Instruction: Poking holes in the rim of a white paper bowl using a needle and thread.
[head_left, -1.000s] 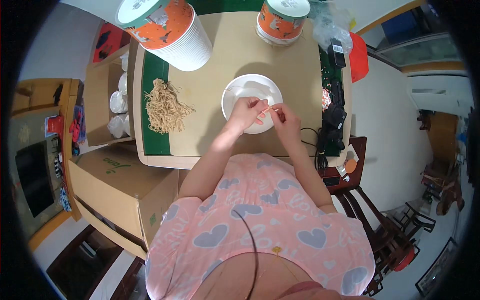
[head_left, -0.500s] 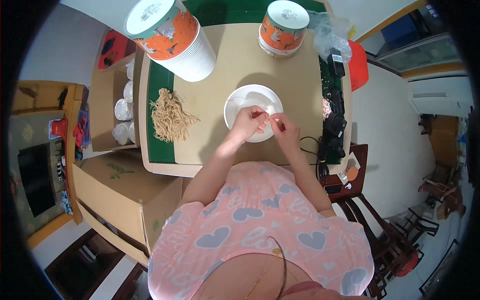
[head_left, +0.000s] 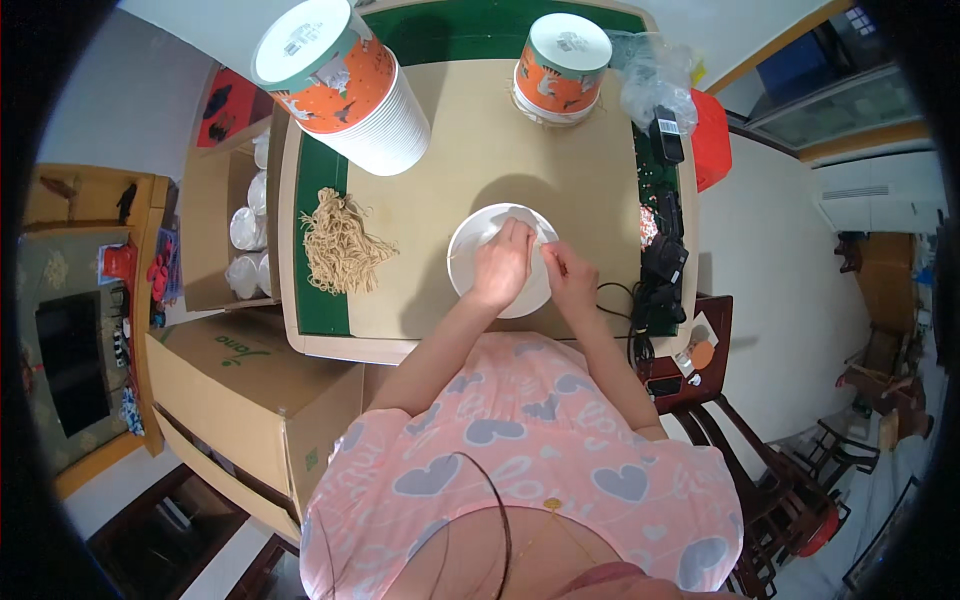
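A round white paper tub [head_left: 464,243] stands at the near middle of the table, and I look down into it. My left hand [head_left: 503,263] reaches over it, its fingers closed in a pinch at the tub's right side. There my right hand [head_left: 572,283] meets it, thumb and finger pressed together by the rim. Whatever lies between the fingertips is too small to make out. To the left is a loose bundle of beige cords [head_left: 343,242].
A tall stack of orange-and-white paper tubs [head_left: 385,122] stands upside down at far left, with a shorter stack [head_left: 563,80] at far right. Along the right edge lie black cables and adapters [head_left: 665,258] and a clear plastic bag [head_left: 652,85]. Cardboard boxes [head_left: 270,365] flank the table's left.
My left hand has turned, its fingers now pointing further up and away over the tub. The right hand stays by the rim. The whole view has shifted slightly, so the table sits lower.
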